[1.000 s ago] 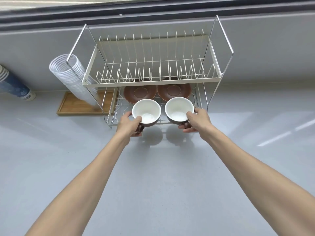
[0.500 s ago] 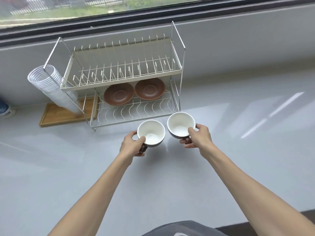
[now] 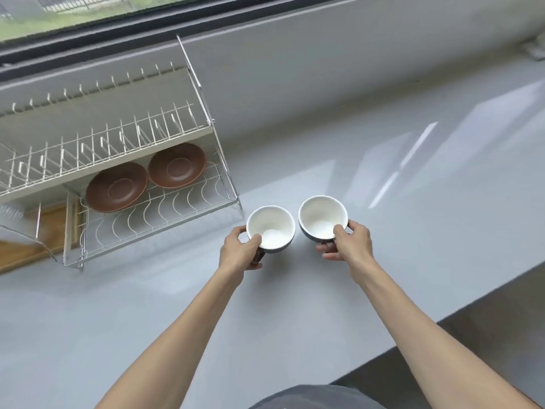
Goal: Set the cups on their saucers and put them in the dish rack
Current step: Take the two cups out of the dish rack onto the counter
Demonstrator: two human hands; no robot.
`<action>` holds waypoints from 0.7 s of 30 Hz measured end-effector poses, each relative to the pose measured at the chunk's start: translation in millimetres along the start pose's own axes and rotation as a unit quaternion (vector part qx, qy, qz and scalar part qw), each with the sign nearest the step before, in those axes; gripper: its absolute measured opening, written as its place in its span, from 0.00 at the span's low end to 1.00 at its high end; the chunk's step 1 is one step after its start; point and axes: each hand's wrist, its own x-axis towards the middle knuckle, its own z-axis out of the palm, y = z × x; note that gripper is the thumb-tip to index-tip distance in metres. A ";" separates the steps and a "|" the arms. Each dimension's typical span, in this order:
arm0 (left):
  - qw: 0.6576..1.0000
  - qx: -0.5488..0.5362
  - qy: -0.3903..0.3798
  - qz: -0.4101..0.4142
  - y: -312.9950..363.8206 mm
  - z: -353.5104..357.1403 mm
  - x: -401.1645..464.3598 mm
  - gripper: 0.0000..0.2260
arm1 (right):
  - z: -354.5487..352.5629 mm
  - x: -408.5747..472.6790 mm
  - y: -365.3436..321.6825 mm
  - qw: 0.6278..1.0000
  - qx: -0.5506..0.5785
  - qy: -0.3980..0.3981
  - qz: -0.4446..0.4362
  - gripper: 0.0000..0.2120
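Note:
I hold two cups, dark outside and white inside, over the grey counter to the right of the dish rack [image 3: 227, 184]. My left hand [image 3: 240, 255] grips the left cup [image 3: 270, 227] by its handle. My right hand [image 3: 348, 243] grips the right cup [image 3: 323, 218] at its near side. Both cups are upright and look empty. Two brown saucers lie side by side on the rack's lower shelf: the left saucer [image 3: 116, 187] and the right saucer [image 3: 177, 165]. Nothing rests on either saucer.
The rack's upper shelf [image 3: 103, 143] has wire plate slots with nothing in them. A wooden board [image 3: 26, 246] lies left of the rack, behind it. A window ledge [image 3: 324, 54] runs along the back. The counter's front edge [image 3: 442, 317] drops off at the lower right.
Both hands have drawn the cups back from the rack's front and to the right. The view has swung right, so the rack now sits at the left.

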 end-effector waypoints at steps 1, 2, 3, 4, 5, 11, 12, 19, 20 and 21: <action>1.000 -0.002 -0.005 0.000 4.3 11.0 0.5 0.18 | -6.7 4.4 -0.1 1.000 0.008 0.010 0.002 0.19; 1.000 -0.004 -0.010 0.000 8.7 21.8 1.1 0.18 | -13.4 8.9 -0.5 1.000 0.015 0.021 0.004 0.19; 1.000 -0.006 -0.014 0.001 13.1 32.7 2.1 0.18 | -19.9 13.6 -1.1 0.999 0.022 0.031 0.006 0.20; 1.000 -0.006 -0.018 0.002 17.7 43.1 3.2 0.17 | -26.4 18.1 -2.0 0.999 0.029 0.041 0.007 0.20; 1.000 -0.006 -0.020 0.003 22.5 53.5 4.6 0.17 | -32.5 22.5 -3.3 0.998 0.037 0.049 0.009 0.20; 1.000 -0.013 -0.025 -0.005 45.3 108.8 17.8 0.18 | -63.8 46.3 -10.8 0.992 0.075 0.101 0.017 0.21; 1.000 -0.010 -0.022 -0.006 47.7 116.2 19.8 0.19 | -67.6 49.8 -11.4 0.991 0.083 0.107 0.019 0.20; 1.000 -0.002 -0.011 -0.015 61.0 150.4 32.2 0.21 | -84.7 69.1 -14.0 0.985 0.107 0.134 0.030 0.19; 1.000 -0.003 -0.010 -0.016 62.3 153.2 33.3 0.21 | -86.0 71.0 -14.2 0.984 0.109 0.136 0.031 0.18; 1.000 -0.005 -0.010 -0.018 63.5 155.4 34.2 0.21 | -86.7 72.9 -14.4 0.984 0.111 0.138 0.030 0.18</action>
